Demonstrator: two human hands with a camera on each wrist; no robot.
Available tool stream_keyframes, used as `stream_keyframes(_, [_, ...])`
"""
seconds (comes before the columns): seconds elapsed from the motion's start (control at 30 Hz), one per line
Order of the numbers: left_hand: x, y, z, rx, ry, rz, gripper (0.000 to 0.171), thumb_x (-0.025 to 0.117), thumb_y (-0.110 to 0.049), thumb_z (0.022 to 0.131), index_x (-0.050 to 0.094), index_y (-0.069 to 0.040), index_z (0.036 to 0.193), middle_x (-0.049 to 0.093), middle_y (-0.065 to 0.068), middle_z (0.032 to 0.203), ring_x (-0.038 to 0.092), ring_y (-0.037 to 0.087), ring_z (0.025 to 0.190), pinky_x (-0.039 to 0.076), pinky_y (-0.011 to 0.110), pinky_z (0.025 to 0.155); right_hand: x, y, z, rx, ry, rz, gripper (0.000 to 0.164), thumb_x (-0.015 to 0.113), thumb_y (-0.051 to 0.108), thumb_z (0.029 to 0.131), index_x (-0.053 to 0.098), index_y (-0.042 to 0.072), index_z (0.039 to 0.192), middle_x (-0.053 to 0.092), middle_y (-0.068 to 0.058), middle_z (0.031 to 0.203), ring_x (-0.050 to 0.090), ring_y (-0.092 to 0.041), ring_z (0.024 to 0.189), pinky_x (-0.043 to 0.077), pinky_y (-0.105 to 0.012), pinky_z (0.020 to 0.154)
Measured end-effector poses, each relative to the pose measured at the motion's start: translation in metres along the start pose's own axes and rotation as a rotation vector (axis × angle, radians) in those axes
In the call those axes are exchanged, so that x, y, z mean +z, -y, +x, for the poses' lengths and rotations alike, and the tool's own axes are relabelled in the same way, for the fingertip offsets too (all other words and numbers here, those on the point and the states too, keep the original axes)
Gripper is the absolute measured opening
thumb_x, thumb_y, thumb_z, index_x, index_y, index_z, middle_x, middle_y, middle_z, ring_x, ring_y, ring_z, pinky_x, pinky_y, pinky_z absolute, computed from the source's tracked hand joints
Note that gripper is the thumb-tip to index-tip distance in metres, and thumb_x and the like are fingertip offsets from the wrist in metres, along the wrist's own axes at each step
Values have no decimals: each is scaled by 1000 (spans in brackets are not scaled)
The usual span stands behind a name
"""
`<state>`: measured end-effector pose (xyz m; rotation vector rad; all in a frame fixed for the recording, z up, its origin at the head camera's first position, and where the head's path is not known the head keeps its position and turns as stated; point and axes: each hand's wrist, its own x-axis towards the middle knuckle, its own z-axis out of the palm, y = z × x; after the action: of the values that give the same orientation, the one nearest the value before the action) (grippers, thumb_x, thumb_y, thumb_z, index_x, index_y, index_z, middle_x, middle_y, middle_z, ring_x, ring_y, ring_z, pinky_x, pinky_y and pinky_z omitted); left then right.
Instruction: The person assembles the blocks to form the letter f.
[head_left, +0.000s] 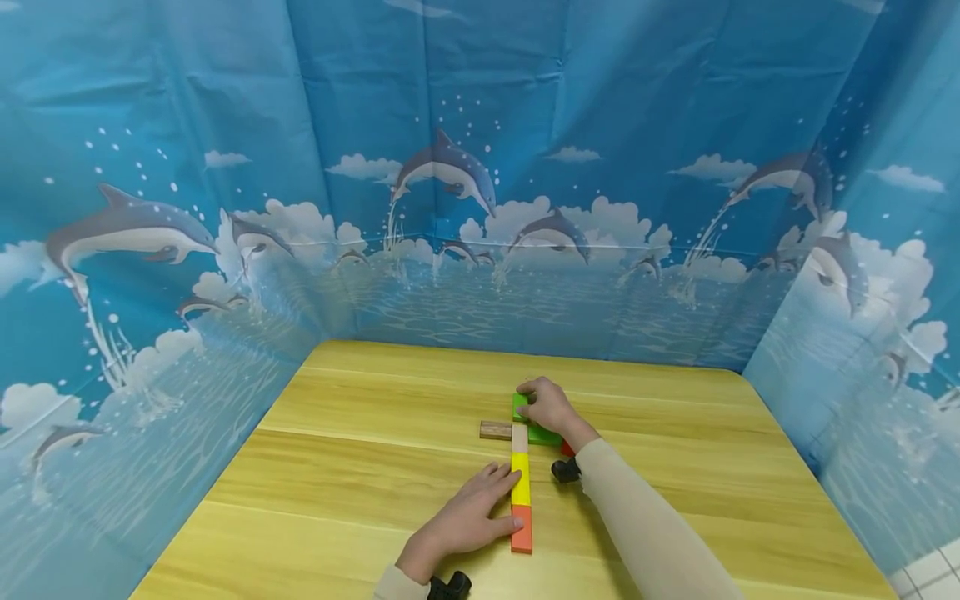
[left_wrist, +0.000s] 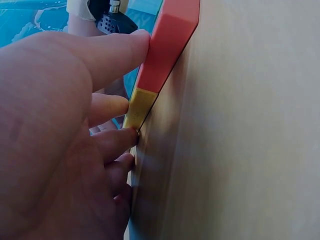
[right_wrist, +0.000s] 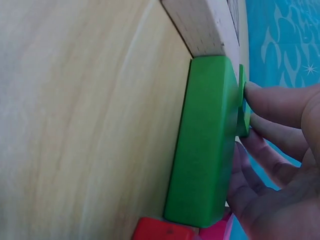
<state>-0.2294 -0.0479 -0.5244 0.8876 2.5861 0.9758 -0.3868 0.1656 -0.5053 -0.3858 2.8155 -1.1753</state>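
A row of wooden blocks runs away from me: an orange-red block [head_left: 521, 533], a yellow block [head_left: 521, 485] and a pale wood block [head_left: 520, 439]. My left hand [head_left: 468, 512] lies along the row's left side, its thumb touching the orange-red block and its fingertips at the yellow block [left_wrist: 140, 107]. Past the pale block, my right hand [head_left: 550, 407] pinches a small green block [head_left: 518, 402] between thumb and fingers. A longer green block [right_wrist: 202, 140] extends right from the pale block [right_wrist: 200, 25], partly under the right hand in the head view.
A brown block [head_left: 495, 430] juts left from the pale one. At the right end of the long green block sit a red block [right_wrist: 162, 230] and a pink block [right_wrist: 218, 229]. The wooden table [head_left: 337, 467] is backed by dolphin-printed curtains [head_left: 450, 300].
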Motion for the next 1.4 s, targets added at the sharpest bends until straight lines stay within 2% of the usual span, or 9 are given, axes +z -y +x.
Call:
stream_keyframes(0.27, [0,0,0,-9,-8,-15,72,55,-54,100,36,-17,158,26,7,164,16,28,152,23,59,116,-1,0,-3,-11,18,4,42,74,8,92,64,0,132,56,-16,125,61,-32,108,56,-37,73])
stream_keyframes(1.03, [1,1,0,9,-3,12,71,55,-53,100,36,-16,158,25,10,164,16,31,152,23,59,116,1,1,-11,-26,7,-7,40,76,10,91,67,1,129,59,-13,120,62,-30,106,56,-40,81])
stream_keyframes(1.4, [-1,0,0,0,-6,-27,72,56,-54,99,37,-16,158,25,9,164,16,30,152,23,59,116,-8,10,-15,9,-25,80,43,68,13,97,60,1,137,57,-17,135,60,-35,117,57,-41,80])
